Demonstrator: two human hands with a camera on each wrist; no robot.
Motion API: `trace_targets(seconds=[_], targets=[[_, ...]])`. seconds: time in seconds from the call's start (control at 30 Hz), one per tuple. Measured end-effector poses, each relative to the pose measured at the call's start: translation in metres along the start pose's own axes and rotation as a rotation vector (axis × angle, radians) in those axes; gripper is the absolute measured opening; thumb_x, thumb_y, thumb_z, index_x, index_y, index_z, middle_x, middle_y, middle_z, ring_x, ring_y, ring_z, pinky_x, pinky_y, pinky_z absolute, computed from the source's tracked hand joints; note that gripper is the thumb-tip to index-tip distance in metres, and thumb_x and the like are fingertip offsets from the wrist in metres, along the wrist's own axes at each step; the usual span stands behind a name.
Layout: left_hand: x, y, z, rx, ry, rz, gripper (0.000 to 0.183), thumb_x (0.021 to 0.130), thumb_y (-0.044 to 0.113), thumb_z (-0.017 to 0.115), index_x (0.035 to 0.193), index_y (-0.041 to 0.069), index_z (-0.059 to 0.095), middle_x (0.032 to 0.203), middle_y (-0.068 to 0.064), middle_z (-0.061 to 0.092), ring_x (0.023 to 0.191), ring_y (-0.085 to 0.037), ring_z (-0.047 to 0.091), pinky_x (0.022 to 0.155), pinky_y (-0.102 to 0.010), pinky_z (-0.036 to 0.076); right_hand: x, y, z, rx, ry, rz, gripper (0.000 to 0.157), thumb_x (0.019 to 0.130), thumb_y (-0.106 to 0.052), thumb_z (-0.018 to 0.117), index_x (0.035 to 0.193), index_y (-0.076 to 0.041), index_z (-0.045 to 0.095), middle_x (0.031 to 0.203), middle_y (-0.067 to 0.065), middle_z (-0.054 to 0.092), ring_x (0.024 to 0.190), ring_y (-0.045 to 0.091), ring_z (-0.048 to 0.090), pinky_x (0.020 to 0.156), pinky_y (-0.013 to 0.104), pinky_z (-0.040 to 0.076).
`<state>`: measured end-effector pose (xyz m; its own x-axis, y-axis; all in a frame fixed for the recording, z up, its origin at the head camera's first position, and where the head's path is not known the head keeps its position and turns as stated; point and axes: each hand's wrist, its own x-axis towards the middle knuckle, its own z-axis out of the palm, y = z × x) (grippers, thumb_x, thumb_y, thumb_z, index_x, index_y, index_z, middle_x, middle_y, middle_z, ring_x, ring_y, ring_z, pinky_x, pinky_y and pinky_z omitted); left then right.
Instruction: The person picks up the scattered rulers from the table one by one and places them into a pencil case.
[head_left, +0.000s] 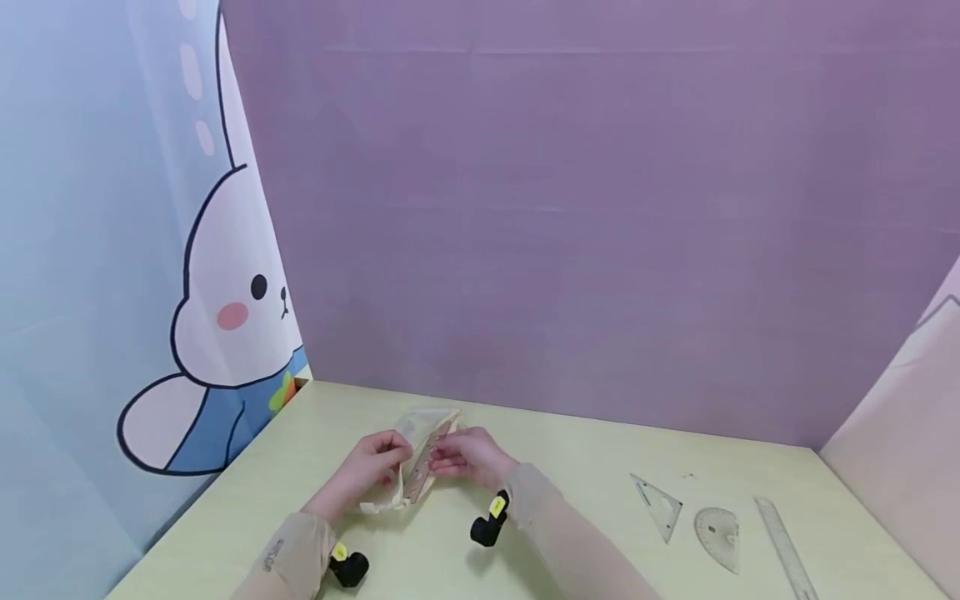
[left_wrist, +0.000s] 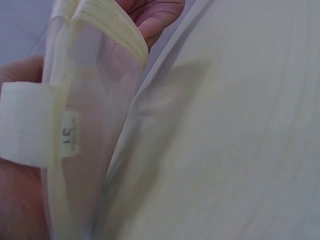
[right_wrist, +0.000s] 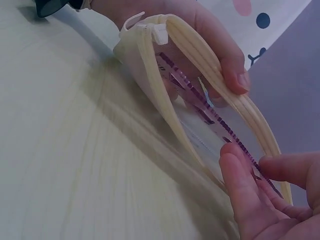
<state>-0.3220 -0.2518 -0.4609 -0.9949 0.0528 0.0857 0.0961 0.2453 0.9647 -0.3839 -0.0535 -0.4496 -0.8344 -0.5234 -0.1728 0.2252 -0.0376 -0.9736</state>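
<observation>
A see-through mesh zipper pouch (head_left: 415,422) with cream trim stands on the table, its mouth spread. My left hand (head_left: 372,461) grips the pouch's left rim; in the right wrist view its thumb lies along the cream edge. My right hand (head_left: 474,456) pinches a flat pinkish ruler (right_wrist: 215,118) between thumb and fingers at the pouch's mouth. Purple tick marks run along the ruler's edge, and most of it lies within the pouch. A small tag (left_wrist: 70,134) marked 31 shows in the left wrist view.
To the right on the table lie a clear set square (head_left: 662,507), a clear protractor (head_left: 717,537) and a clear straight ruler (head_left: 783,546). A purple panel (head_left: 562,233) rises behind the table. A curtain with a cartoon rabbit (head_left: 225,317) hangs at the left.
</observation>
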Motion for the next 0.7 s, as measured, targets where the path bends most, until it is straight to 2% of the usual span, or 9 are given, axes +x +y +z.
trace_targets(seconds=[0.33,0.7], targets=[[-0.002,-0.002,0.001,-0.015,0.008,0.004,0.014,0.093,0.014,0.062,0.096,0.000,0.062,0.083,-0.005,0.058,0.069,-0.017,0.053,0.055,-0.028,0.047,0.003,0.002,0.009,-0.061,0.017,0.010,0.016,0.093,-0.001,0.058,0.102,0.010,0.064,0.080,0.015,0.069,0.068,0.020,0.069,0.066,0.032,0.057],[0.000,-0.002,0.002,-0.017,-0.006,0.004,0.015,0.093,0.015,0.062,0.097,0.000,0.063,0.083,-0.006,0.058,0.067,-0.018,0.052,0.052,-0.029,0.046,0.005,-0.003,0.012,-0.071,0.014,0.050,0.013,0.090,0.003,0.058,0.099,0.010,0.065,0.082,0.016,0.069,0.068,0.020,0.069,0.071,0.034,0.057]])
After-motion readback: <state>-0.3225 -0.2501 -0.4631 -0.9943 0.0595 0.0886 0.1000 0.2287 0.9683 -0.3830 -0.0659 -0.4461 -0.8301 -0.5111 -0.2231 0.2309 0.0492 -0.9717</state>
